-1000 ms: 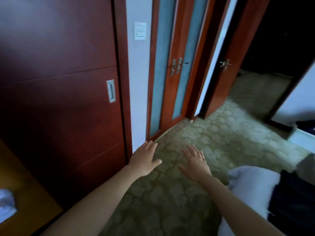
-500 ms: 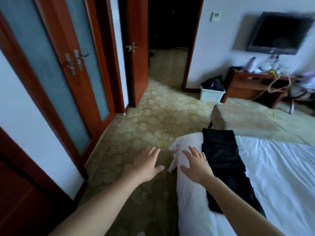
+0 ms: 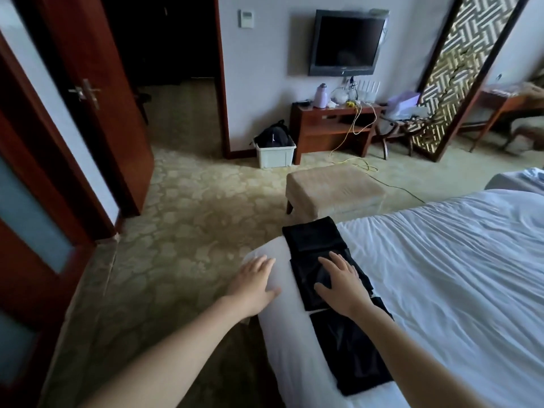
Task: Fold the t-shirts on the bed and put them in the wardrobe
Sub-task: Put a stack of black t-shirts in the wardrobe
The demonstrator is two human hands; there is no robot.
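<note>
Right grip [image 3: 341, 285] spread over black t-shirts [image 3: 350, 357] on white bed [image 3: 456, 275], carpet [image 3: 191, 216] beside.

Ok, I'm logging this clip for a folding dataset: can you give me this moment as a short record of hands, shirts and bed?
left hand: open, fingers spread, over the white corner of the bed
right hand: open, fingers spread, over the middle t-shirt; contact unclear
t-shirts: three, black, folded, in a row along the bed's edge; far t-shirt, middle t-shirt, near t-shirt
bed: wrinkled white sheet
beyond bed: beige footstool on the carpet
</note>
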